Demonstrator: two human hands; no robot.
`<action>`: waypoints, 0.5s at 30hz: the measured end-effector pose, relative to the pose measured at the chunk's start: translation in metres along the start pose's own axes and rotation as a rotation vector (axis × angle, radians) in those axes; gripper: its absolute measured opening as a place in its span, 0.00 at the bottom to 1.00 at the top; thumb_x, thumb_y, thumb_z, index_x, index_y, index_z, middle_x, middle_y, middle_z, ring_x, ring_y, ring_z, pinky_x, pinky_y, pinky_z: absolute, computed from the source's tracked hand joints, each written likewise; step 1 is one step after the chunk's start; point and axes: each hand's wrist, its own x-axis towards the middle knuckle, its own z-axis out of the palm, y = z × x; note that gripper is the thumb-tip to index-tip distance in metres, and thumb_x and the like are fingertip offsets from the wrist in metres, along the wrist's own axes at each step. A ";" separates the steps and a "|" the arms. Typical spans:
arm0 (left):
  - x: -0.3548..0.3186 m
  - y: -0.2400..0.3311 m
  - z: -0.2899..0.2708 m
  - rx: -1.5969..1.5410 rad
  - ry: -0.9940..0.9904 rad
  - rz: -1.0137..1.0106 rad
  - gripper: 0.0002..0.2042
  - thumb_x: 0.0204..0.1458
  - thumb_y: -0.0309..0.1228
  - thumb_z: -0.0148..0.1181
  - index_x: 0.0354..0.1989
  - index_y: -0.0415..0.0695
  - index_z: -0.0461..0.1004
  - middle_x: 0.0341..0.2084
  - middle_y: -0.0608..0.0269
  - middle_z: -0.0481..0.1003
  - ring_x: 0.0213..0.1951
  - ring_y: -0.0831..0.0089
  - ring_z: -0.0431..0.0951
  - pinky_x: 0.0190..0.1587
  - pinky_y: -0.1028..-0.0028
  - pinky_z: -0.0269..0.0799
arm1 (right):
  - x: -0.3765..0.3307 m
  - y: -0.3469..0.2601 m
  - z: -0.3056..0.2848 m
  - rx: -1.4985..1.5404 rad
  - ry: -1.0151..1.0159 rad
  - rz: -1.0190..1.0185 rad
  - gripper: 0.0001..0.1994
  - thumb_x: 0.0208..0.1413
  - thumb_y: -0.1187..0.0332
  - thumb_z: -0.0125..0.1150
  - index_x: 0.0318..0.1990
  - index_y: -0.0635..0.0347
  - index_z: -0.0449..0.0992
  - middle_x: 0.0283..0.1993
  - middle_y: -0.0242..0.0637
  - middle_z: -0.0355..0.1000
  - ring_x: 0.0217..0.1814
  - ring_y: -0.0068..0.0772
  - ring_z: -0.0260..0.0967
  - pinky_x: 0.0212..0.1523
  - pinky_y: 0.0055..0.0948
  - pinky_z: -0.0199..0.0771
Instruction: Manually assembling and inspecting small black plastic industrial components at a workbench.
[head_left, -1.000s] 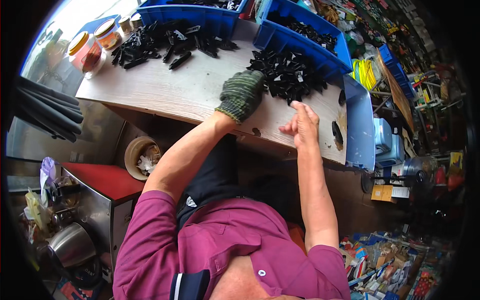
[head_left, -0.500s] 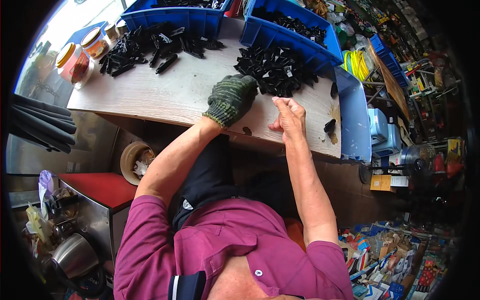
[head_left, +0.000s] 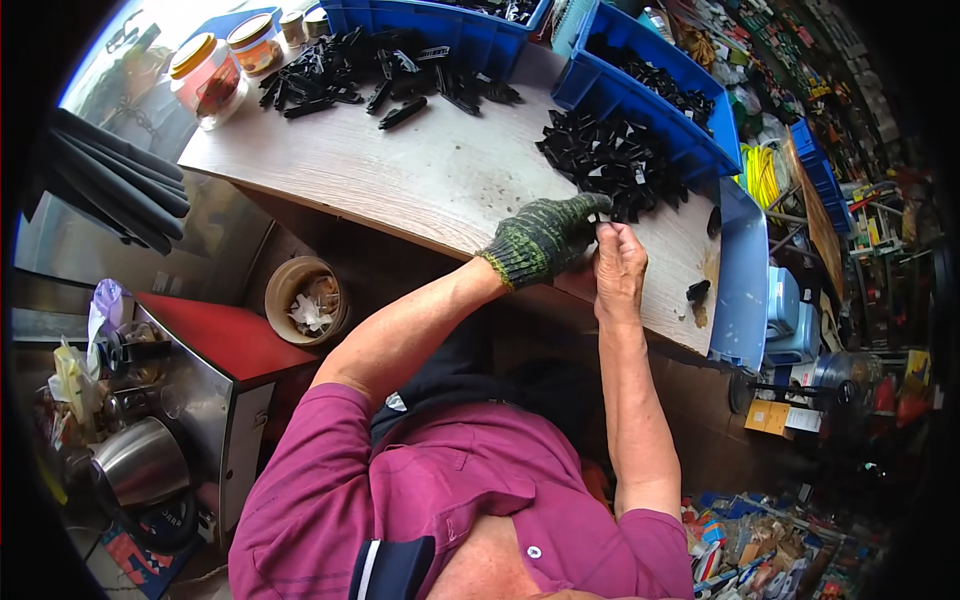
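Observation:
My left hand (head_left: pixel 545 238), in a dark green knitted glove, is over the table's front part with its fingers closed. My bare right hand (head_left: pixel 620 268) meets it there, thumb and fingers pinched together. A tiny dark bit shows between the fingertips of both hands, too small and covered to name. Just beyond them lies a heap of small black plastic pieces (head_left: pixel 610 160). Farther left on the table (head_left: pixel 400 170) is a second heap of longer black plastic parts (head_left: pixel 330 72), with one part (head_left: pixel 403 113) lying apart at its near side.
Blue bins (head_left: pixel 660 85) of black parts stand along the back. Lidded jars (head_left: pixel 208 75) occupy the far left corner. A light-blue tub (head_left: pixel 740 270) adjoins the table's right end. Below left are a waste bucket (head_left: pixel 300 300) and a red-topped cabinet (head_left: pixel 215 335) near a metal kettle (head_left: pixel 145 462).
The whole view has shifted, so the table sits farther right and lower. My hands have come together, and the right hand's spread fingers have closed into a pinch.

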 end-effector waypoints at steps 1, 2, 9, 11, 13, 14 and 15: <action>-0.001 -0.002 -0.001 0.000 0.006 0.001 0.16 0.54 0.31 0.59 0.52 0.47 0.75 0.31 0.49 0.80 0.35 0.49 0.81 0.37 0.56 0.76 | 0.000 -0.001 0.001 0.000 -0.010 -0.035 0.13 0.65 0.58 0.61 0.37 0.59 0.76 0.24 0.14 0.59 0.23 0.07 0.46 0.23 0.16 0.44; -0.002 -0.004 0.000 0.116 0.026 0.046 0.14 0.54 0.33 0.60 0.48 0.47 0.75 0.30 0.50 0.80 0.34 0.50 0.81 0.36 0.55 0.76 | -0.001 -0.004 0.002 -0.049 -0.011 -0.015 0.14 0.67 0.57 0.58 0.35 0.59 0.75 0.27 0.16 0.59 0.28 0.09 0.48 0.28 0.17 0.49; -0.009 0.010 -0.007 0.289 -0.012 0.030 0.17 0.51 0.35 0.65 0.49 0.44 0.76 0.31 0.51 0.80 0.34 0.52 0.80 0.39 0.58 0.76 | -0.002 -0.004 -0.003 -0.027 -0.100 0.024 0.14 0.69 0.58 0.55 0.35 0.59 0.75 0.33 0.18 0.66 0.36 0.11 0.55 0.42 0.18 0.58; -0.017 0.008 -0.025 0.392 0.355 0.309 0.19 0.51 0.35 0.67 0.50 0.43 0.76 0.36 0.52 0.80 0.38 0.53 0.80 0.45 0.58 0.75 | -0.007 -0.010 0.005 -0.076 -0.061 -0.018 0.15 0.68 0.58 0.53 0.32 0.58 0.72 0.25 0.20 0.64 0.28 0.13 0.58 0.38 0.20 0.68; -0.012 -0.021 -0.070 0.623 0.696 0.242 0.19 0.51 0.34 0.68 0.52 0.44 0.76 0.40 0.53 0.80 0.42 0.53 0.79 0.49 0.60 0.73 | -0.015 -0.036 0.021 0.116 0.087 0.298 0.19 0.67 0.56 0.51 0.27 0.58 0.65 0.18 0.22 0.54 0.14 0.16 0.49 0.16 0.23 0.64; -0.008 -0.033 -0.099 0.738 0.750 0.178 0.17 0.54 0.36 0.65 0.50 0.44 0.77 0.41 0.53 0.79 0.42 0.52 0.79 0.49 0.59 0.73 | -0.012 -0.029 0.019 0.138 0.103 0.261 0.18 0.66 0.56 0.50 0.28 0.59 0.66 0.14 0.24 0.54 0.08 0.18 0.48 0.10 0.28 0.71; -0.006 -0.044 -0.129 0.859 0.807 0.105 0.15 0.56 0.38 0.62 0.48 0.45 0.78 0.42 0.52 0.79 0.43 0.51 0.78 0.49 0.58 0.73 | -0.013 -0.029 0.019 0.141 0.101 0.265 0.18 0.66 0.56 0.50 0.28 0.59 0.66 0.14 0.24 0.54 0.08 0.18 0.48 0.10 0.28 0.71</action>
